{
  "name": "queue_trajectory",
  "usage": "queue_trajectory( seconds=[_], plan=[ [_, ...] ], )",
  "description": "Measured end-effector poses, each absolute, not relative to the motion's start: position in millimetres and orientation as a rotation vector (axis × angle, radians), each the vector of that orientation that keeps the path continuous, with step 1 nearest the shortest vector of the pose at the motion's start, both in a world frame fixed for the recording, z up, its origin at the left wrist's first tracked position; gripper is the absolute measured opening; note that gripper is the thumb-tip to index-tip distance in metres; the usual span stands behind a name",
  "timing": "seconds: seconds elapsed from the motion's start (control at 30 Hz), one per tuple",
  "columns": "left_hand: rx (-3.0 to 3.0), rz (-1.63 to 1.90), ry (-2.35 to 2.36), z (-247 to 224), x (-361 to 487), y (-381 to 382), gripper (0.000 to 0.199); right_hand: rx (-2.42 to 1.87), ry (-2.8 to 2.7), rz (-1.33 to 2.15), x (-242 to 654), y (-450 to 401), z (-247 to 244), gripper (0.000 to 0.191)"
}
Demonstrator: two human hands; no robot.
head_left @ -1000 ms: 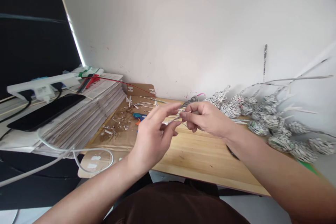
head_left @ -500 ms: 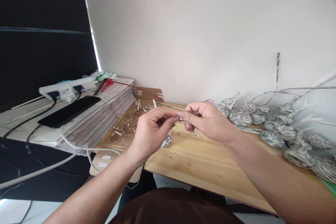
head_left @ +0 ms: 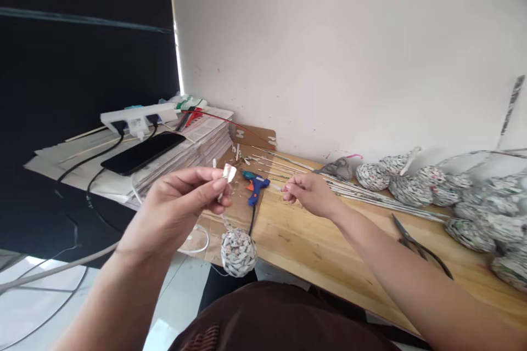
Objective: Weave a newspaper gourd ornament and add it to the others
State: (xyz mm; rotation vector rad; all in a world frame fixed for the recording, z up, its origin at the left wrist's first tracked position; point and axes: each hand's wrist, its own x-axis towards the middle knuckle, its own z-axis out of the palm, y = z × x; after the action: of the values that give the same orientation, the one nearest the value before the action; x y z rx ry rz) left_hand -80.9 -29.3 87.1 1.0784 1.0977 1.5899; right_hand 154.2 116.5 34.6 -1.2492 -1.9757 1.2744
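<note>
My left hand (head_left: 191, 194) is closed, pinching a rolled paper strip with a flattened, folded white end (head_left: 229, 173) between thumb and forefinger. Below it hangs a round ball woven from newspaper strips (head_left: 239, 253), joined to the hand by its twisted paper stem (head_left: 225, 222). My right hand (head_left: 308, 193) hovers over the table with thumb and fingertips pressed together. Something thin and pale shows at those fingertips, too small to name. Between the hands lies a blue hot glue gun (head_left: 257, 186), its nozzle toward the back left.
Long rolled paper sticks (head_left: 362, 197) lie along the table's back. Black-handled scissors (head_left: 411, 241) rest at right, before a heap of woven paper balls (head_left: 411, 191). At left, a newspaper stack (head_left: 209, 148) bears a phone (head_left: 144, 152) and a power strip (head_left: 138, 118). Scraps litter the cardboard (head_left: 242, 211).
My hands, together before, have moved apart. The woven ball now hangs under my left hand, in front of the table edge. The view has shifted, bringing the glue gun and scissors into sight.
</note>
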Motion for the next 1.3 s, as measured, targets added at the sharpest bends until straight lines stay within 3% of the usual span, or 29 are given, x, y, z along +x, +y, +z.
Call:
queue_trajectory(
  seconds=[0.13, 0.33, 0.5, 0.77, 1.03, 1.13, 1.3],
  plan=[
    [0.978, 1.590, 1.173, 80.4, -99.6, -41.8, 0.019, -1.416, -2.009, 1.312, 124.1, 125.6, 9.8, 0.020],
    [0.926, 1.587, 1.130, 70.1, -109.7, -44.3, 0.020, -1.595, -2.107, 1.193, 81.4, 129.8, -17.6, 0.056],
    [0.921, 1.580, 1.060, 66.1, -110.3, -42.0, 0.018, -1.676, -2.023, 1.110, 70.8, 133.5, -31.3, 0.043],
    [0.880, 1.580, 1.006, 64.3, -107.6, -35.4, 0.019, -1.463, -1.623, 1.666, 90.3, 129.9, -29.7, 0.020],
    [0.894, 1.646, 1.057, 61.5, -108.0, -32.9, 0.020, -1.187, -1.224, 1.891, 110.6, 113.3, -24.7, 0.023],
    [0.882, 1.647, 1.070, 61.4, -106.2, -31.2, 0.021, -1.075, -1.147, 1.937, 122.7, 100.9, -7.6, 0.031],
    [0.927, 1.621, 1.052, 61.1, -96.7, -21.9, 0.020, -0.891, -1.062, 1.973, 149.1, 72.8, 29.4, 0.028]
  ],
)
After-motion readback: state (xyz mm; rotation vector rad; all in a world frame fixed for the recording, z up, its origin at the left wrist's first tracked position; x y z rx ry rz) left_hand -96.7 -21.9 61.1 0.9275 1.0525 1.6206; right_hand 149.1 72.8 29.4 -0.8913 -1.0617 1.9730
